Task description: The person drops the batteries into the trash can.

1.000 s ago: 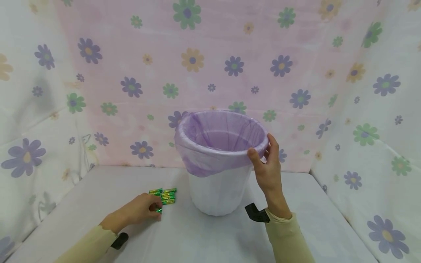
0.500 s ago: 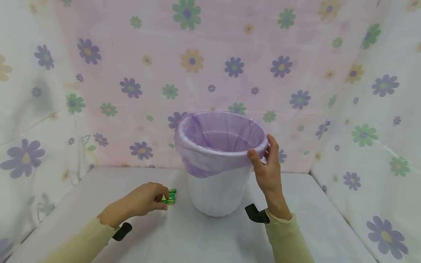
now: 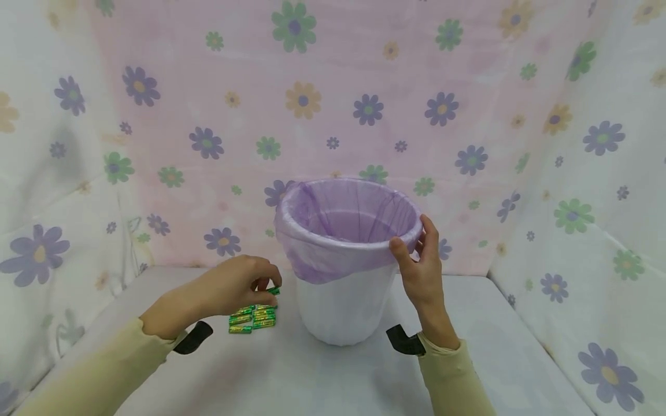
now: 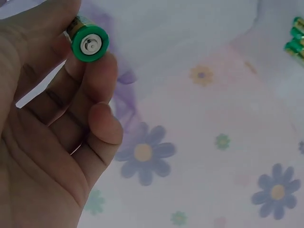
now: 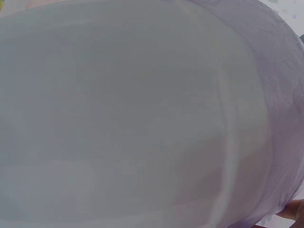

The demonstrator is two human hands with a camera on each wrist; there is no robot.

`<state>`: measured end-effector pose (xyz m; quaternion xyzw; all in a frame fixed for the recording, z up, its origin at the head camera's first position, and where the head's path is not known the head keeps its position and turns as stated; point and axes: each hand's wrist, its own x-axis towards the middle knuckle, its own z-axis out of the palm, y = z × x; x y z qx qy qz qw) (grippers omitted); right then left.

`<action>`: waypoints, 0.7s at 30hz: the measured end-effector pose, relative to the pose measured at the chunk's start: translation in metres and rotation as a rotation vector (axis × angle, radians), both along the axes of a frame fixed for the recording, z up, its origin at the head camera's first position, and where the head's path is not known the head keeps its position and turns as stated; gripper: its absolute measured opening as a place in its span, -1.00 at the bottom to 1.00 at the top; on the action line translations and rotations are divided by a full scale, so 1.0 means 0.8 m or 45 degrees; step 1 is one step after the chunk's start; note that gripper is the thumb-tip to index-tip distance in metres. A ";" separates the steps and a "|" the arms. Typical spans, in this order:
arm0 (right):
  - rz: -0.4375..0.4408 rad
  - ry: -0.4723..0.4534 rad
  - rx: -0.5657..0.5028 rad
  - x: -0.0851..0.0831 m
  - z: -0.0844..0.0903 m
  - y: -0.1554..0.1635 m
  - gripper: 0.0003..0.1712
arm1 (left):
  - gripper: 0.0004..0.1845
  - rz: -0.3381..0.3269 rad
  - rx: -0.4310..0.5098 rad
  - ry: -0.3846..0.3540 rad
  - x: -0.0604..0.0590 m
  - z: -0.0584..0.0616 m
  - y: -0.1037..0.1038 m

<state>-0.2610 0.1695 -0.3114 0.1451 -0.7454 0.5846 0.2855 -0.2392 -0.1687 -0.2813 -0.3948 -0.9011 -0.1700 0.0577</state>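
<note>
- Left hand (image 3: 236,289): fingers curled, pinching one green cylindrical battery (image 4: 88,42) at the fingertips, raised just above the pile of green batteries (image 3: 252,317) lying on the white table (image 3: 312,375).
- Right hand (image 3: 422,271): thumb and fingers grip the rim of the white plastic bin (image 3: 346,306) lined with a purple plastic bag (image 3: 333,242).
- Bin: upright, just right of the pile.

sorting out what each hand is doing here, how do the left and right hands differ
The left hand is raised above the table, pinching one green battery by its fingertips; the right hand grips the rim of the white bin with the purple liner. The left hand is beside the battery pile, apart from the bin. Both wear pale yellow sleeves.
</note>
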 end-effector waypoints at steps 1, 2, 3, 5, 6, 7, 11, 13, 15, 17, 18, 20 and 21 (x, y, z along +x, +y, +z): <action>-0.002 -0.001 0.004 0.000 0.000 0.000 -0.13 | -0.83 -0.003 0.000 0.004 0.001 0.006 0.002; -0.006 -0.003 0.008 0.000 -0.001 0.000 -0.14 | -0.83 -0.005 0.001 0.001 0.003 0.012 0.004; -0.008 -0.004 0.012 0.000 -0.001 0.000 -0.14 | -0.83 -0.012 0.005 -0.003 0.005 0.018 0.005; -0.010 -0.001 0.014 0.000 -0.002 0.000 -0.14 | -0.84 -0.025 0.018 -0.015 0.007 0.032 0.008; -0.011 0.001 0.015 0.000 -0.002 0.000 -0.14 | -0.84 -0.037 0.033 -0.015 0.008 0.039 0.010; -0.011 0.001 0.017 0.000 -0.003 0.001 -0.14 | -0.85 -0.050 0.047 -0.013 0.009 0.047 0.012; -0.005 0.012 0.019 -0.001 -0.003 0.001 -0.14 | -0.86 -0.096 0.098 0.029 0.010 0.076 0.020; -0.003 0.017 0.017 -0.001 -0.003 0.001 -0.15 | -0.86 -0.101 0.120 0.052 0.009 0.089 0.024; -0.002 0.026 0.014 -0.001 -0.002 0.001 -0.15 | -0.85 -0.094 0.129 0.060 0.006 0.100 0.029; -0.003 0.030 0.011 -0.001 -0.002 0.001 -0.15 | -0.84 -0.103 0.150 0.063 0.001 0.109 0.036; -0.001 0.028 0.010 -0.001 -0.002 0.001 -0.15 | -0.84 -0.105 0.163 0.062 -0.002 0.112 0.039; 0.004 0.022 0.011 -0.001 -0.003 0.001 -0.15 | -0.83 -0.110 0.182 0.060 -0.008 0.118 0.046; 0.007 0.021 0.012 0.000 -0.004 0.001 -0.15 | -0.83 -0.114 0.196 0.063 -0.011 0.121 0.050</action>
